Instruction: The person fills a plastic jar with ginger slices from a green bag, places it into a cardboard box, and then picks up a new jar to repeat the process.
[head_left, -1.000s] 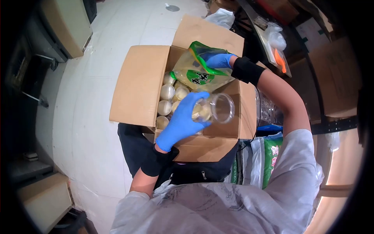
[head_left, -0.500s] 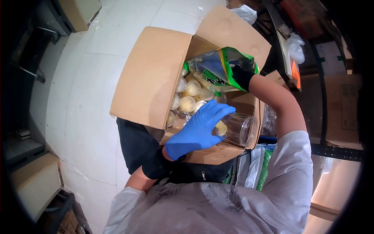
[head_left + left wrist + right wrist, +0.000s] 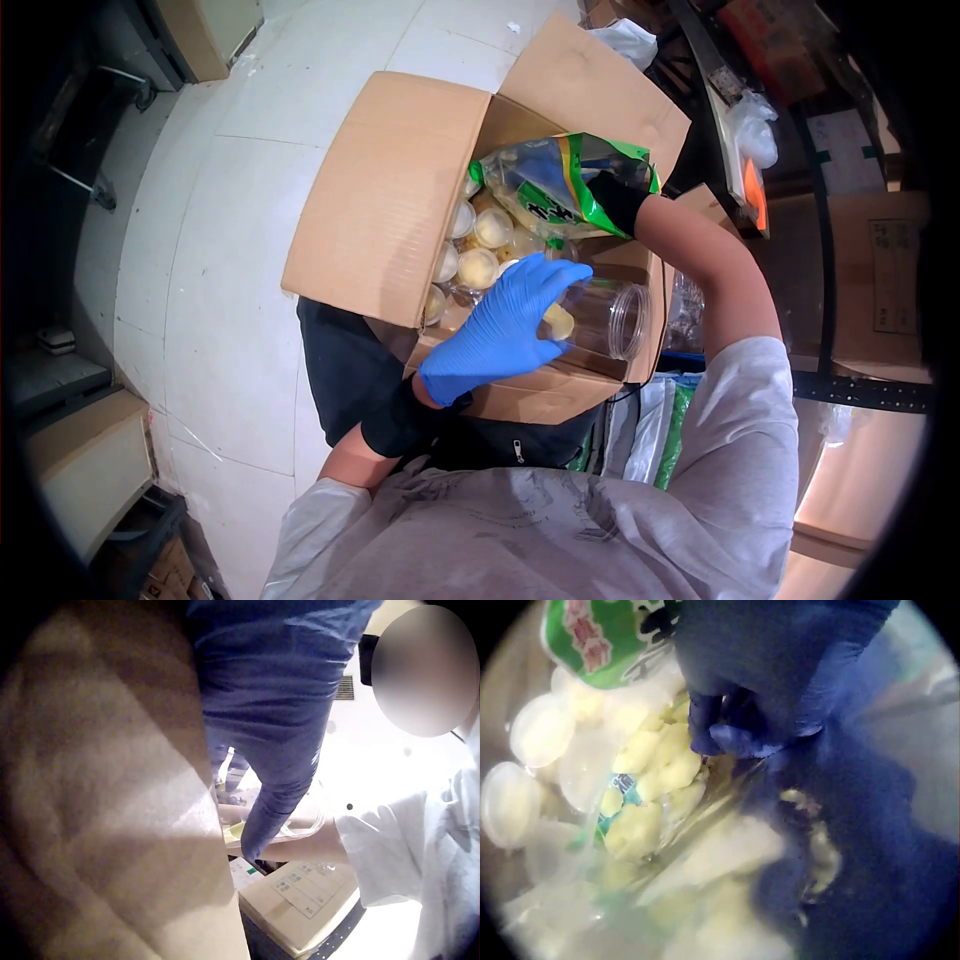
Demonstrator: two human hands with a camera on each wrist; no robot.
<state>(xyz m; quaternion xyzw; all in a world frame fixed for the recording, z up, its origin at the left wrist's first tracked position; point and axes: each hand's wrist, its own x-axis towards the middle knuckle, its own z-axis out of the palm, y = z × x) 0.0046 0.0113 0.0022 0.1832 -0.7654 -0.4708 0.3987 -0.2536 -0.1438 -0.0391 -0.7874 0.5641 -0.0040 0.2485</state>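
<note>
The left hand [image 3: 493, 332], in a blue glove, grips a clear jar [image 3: 598, 318] lying sideways over the box [image 3: 375, 200], its mouth to the right. A pale yellow piece [image 3: 559, 321] shows in the jar. Deep inside a green-and-clear bag [image 3: 545, 205] is the gloved right hand, mostly hidden in the head view. In the right wrist view the right hand [image 3: 772, 675] has curled fingers beside pale yellow pieces [image 3: 656, 761]; whether it holds any is unclear. The left hand [image 3: 266, 705] and its downward thumb show in the left wrist view.
Several lidded cups [image 3: 478, 267] fill the box's left side, around the bag. Box flaps [image 3: 600, 85] stand out on its sides. Shelving with a plastic bag [image 3: 752, 130] and an orange item [image 3: 753, 195] is at the right; packed sacks [image 3: 652, 430] lie below.
Since a second ago, the right hand has gone deeper into the bag, and the jar has turned further sideways in the left hand. The head view has shifted. Little differs from half a second ago.
</note>
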